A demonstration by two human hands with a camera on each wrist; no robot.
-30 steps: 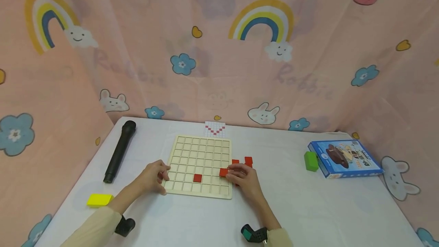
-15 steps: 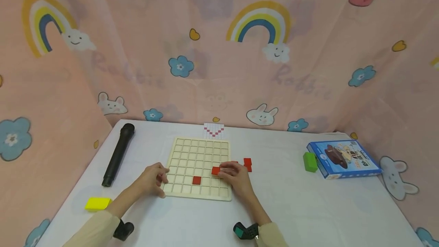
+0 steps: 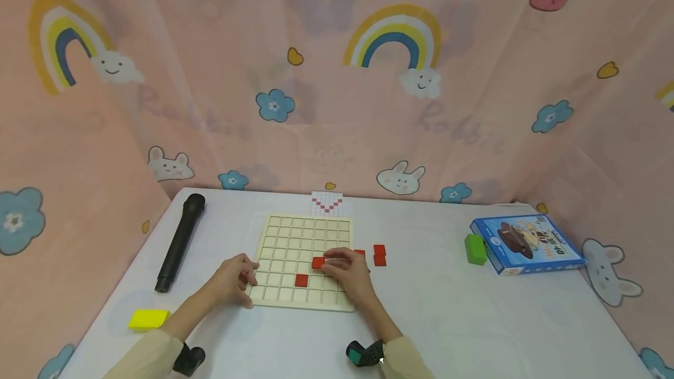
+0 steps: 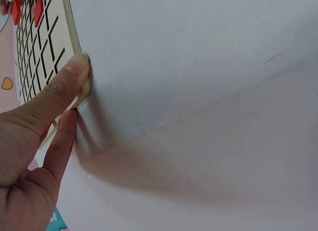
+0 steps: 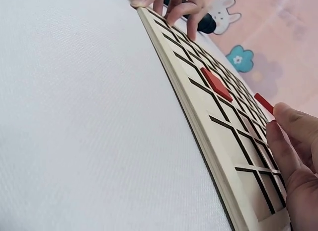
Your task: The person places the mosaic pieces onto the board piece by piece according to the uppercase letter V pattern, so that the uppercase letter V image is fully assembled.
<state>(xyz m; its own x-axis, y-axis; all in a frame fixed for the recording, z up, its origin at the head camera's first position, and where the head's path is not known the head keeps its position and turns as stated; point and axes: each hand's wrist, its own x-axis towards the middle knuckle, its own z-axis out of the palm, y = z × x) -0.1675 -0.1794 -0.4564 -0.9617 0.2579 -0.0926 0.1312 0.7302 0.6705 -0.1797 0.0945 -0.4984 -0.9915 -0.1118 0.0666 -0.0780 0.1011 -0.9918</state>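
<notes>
A pale wooden grid board [image 3: 295, 241] lies on the white table. My left hand [image 3: 246, 278] pinches its near left corner, thumb on top [image 4: 74, 74]. My right hand [image 3: 330, 263] reaches over the board's right half and pinches a red square tile [image 3: 318, 262] just above the grid, also seen edge-on in the right wrist view [image 5: 263, 103]. A second red tile [image 3: 301, 280] lies flat in a cell near the front [image 5: 216, 84]. Loose red tiles [image 3: 380, 255] sit on the table just right of the board.
A small pattern card [image 3: 327, 203] with a red V stands behind the board. A black microphone [image 3: 179, 241] lies at the left, a yellow block [image 3: 143, 319] at the near left. A green block [image 3: 476, 249] and a blue box [image 3: 526, 243] are at the right. Pink curtains enclose the table.
My right hand has carried the red tile leftward from the board's right edge towards its middle columns. The left hand has stayed on the corner.
</notes>
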